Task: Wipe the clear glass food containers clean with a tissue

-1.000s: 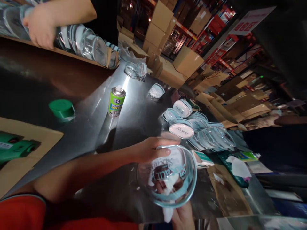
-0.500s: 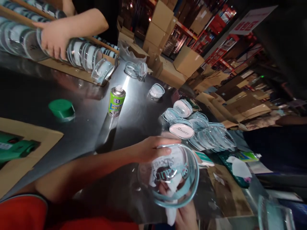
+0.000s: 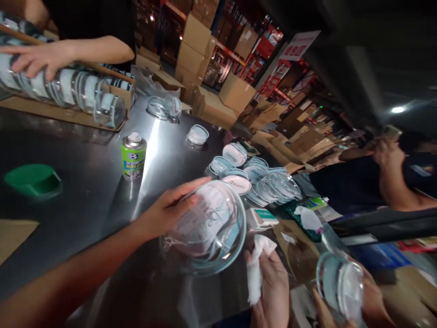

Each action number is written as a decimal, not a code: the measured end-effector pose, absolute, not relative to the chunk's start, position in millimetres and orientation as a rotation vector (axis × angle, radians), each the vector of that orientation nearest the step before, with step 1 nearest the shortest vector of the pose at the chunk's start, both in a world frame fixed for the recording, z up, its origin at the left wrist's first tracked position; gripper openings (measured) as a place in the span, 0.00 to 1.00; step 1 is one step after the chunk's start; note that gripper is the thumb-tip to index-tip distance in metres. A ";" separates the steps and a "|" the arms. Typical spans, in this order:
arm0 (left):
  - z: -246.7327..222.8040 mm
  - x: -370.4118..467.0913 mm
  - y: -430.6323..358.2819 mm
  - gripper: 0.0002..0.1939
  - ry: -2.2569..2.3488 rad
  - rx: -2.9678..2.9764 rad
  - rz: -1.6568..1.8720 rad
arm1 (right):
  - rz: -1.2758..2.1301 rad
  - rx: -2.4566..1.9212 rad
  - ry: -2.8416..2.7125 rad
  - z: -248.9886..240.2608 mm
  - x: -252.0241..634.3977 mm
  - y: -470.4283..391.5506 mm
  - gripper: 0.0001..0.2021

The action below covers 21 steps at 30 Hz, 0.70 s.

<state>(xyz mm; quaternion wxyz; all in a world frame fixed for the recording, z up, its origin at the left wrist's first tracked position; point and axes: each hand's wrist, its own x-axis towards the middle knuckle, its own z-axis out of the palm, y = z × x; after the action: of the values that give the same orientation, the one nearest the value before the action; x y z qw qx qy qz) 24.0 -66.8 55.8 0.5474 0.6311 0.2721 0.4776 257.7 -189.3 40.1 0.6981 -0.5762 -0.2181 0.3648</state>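
Observation:
My left hand (image 3: 175,205) grips the upper left edge of a clear round plastic pouch (image 3: 208,223) with a pale rim and "beauty" lettering, tilted above the dark metal table. A crumpled white tissue (image 3: 256,269) is held in my right hand (image 3: 276,282), just right of the pouch and apart from it. Beyond the pouch, several similar pouches (image 3: 273,187) lie in a pile, some showing a white printed label. A small white and green box (image 3: 262,218) lies between that pile and my right hand.
A green spray can (image 3: 134,157) stands on the table (image 3: 92,182), with a green tape dispenser-like object (image 3: 32,180) further left. A co-worker's hand (image 3: 44,57) rests on a boxed row of pouches (image 3: 68,86). At lower right, another person's hands hold a clear pouch (image 3: 341,287).
My right hand has come out from behind the pouch with the tissue, now beside it. The view has swung right, and another person's hands now show at lower right.

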 end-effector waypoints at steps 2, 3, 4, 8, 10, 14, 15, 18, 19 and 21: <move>57.4 21.2 -67.5 0.23 0.686 1.468 1.129 | 1.008 -1.112 -0.416 49.3 255.1 -190.0 0.15; 57.5 20.4 -67.9 0.23 0.704 1.457 1.131 | 1.059 -1.054 -0.405 52.9 253.3 -190.9 0.15; 57.2 20.1 -68.2 0.23 0.720 1.448 1.134 | 1.090 -1.012 -0.400 55.4 251.6 -192.0 0.14; 55.3 21.5 -68.7 0.23 0.742 1.454 1.138 | 1.160 -0.924 -0.405 55.0 248.5 -196.8 0.09; 55.8 23.4 -68.7 0.23 0.749 1.452 1.127 | 1.197 -0.893 -0.421 53.0 249.6 -198.0 0.08; 61.7 29.7 -68.6 0.25 0.748 1.466 1.117 | 1.210 -0.884 -0.347 52.5 254.1 -199.1 0.10; 64.1 31.8 -68.8 0.26 0.738 1.477 1.115 | 1.205 -0.894 -0.300 52.5 255.5 -199.5 0.12; 72.3 39.4 -69.7 0.27 0.712 1.490 1.128 | 1.186 -0.959 -0.193 52.0 258.9 -201.0 0.16; 75.0 42.3 -70.3 0.27 0.704 1.489 1.136 | 1.183 -0.978 -0.187 51.8 259.5 -201.5 0.18; 79.6 48.6 -71.5 0.26 0.693 1.490 1.153 | 1.176 -0.997 -0.203 51.5 259.5 -202.0 0.19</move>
<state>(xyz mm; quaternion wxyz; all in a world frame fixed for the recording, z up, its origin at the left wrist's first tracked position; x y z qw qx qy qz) 48.6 -71.5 79.6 0.5371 0.6261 0.2913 0.4845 259.5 -202.0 51.5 0.7127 -0.4499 -0.0914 0.5304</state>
